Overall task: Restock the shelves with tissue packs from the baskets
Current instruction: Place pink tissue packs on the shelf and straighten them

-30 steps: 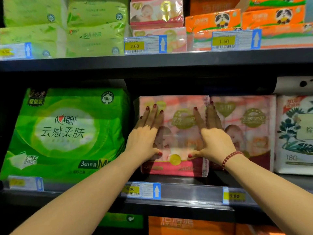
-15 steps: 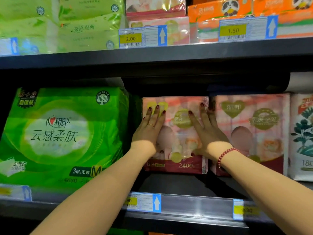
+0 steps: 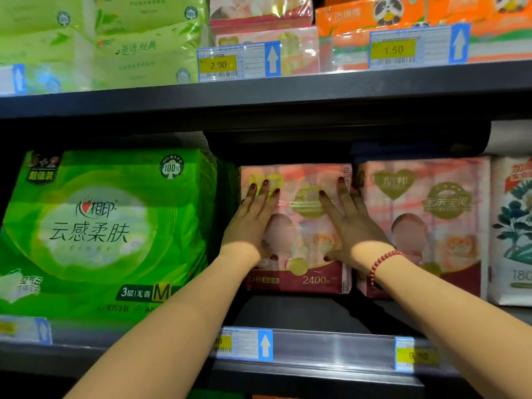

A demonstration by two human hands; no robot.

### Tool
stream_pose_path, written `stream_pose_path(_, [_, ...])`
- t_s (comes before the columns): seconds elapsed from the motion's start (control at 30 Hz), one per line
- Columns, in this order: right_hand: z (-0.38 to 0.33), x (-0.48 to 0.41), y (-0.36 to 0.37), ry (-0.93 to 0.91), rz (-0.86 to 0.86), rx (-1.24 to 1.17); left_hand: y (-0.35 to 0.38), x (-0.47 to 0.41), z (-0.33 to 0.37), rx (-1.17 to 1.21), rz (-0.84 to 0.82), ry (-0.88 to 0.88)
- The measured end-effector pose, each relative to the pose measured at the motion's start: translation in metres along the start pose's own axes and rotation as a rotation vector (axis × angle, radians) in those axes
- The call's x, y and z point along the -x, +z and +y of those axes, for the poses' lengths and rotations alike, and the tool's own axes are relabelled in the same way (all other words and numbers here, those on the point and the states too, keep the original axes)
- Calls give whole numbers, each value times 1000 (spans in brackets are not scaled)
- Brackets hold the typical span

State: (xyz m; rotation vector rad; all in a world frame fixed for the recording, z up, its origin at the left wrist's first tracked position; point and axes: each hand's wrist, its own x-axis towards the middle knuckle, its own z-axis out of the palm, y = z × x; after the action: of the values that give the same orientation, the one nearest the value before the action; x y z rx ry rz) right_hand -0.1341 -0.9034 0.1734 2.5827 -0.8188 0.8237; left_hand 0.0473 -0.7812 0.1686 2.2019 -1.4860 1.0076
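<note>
Dark metal shelving fills the view, and on the middle shelf (image 3: 302, 312) the pink tissue pack (image 3: 302, 217) stands upright, set back from the front price rail (image 3: 331, 347). It sits between a big green pack (image 3: 95, 234) and a matching pink pack (image 3: 426, 226), which it nearly touches. It lies straight ahead of both palms, long axis vertical, printed face toward the person. The left hand (image 3: 250, 226) and right hand (image 3: 354, 226) lie flat on that face, fingers straight and pointing upward, clasping nothing, only pressing; neither is nearer. Both forearms reach forward and slightly up, converging. Any further push would likely go straight back into the shelf.
</note>
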Motion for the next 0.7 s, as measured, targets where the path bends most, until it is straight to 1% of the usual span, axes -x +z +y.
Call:
stream_pose_path(0.1, [-1,1,-13,11,-25,8,-13,1,6,-15,-58,-26])
stream_pose_path(0.17, [-6,8,-28,-1,-6,10,-28,8,9,3,-60,-8])
stream_pose_path(0.23, [-17,19,-40,-10,67,-32,-45,20,11,-27,18,19])
stream_pose_path(0.3, [-34,31,-50,2,98,-111,-64,38,10,-74,83,-7])
stream_pose_path(0.33, [-42,38,-52,-21,126,-151,-75,47,9,-90,103,-19])
stream_pose_path(0.43, [-68,53,-49,-193,272,-292,-103,86,-1,-82,182,-9])
stream_pose_path(0.5, [-86,62,-43,-284,307,-391,-115,119,-19,-124,253,-6])
stream_pose_path(0.53, [-97,66,-40,-319,317,-439,-121,137,-29,-160,263,-25])
stream_pose_path(0.7, [-170,86,-19,-491,349,-641,-151,234,-74,-336,157,-217])
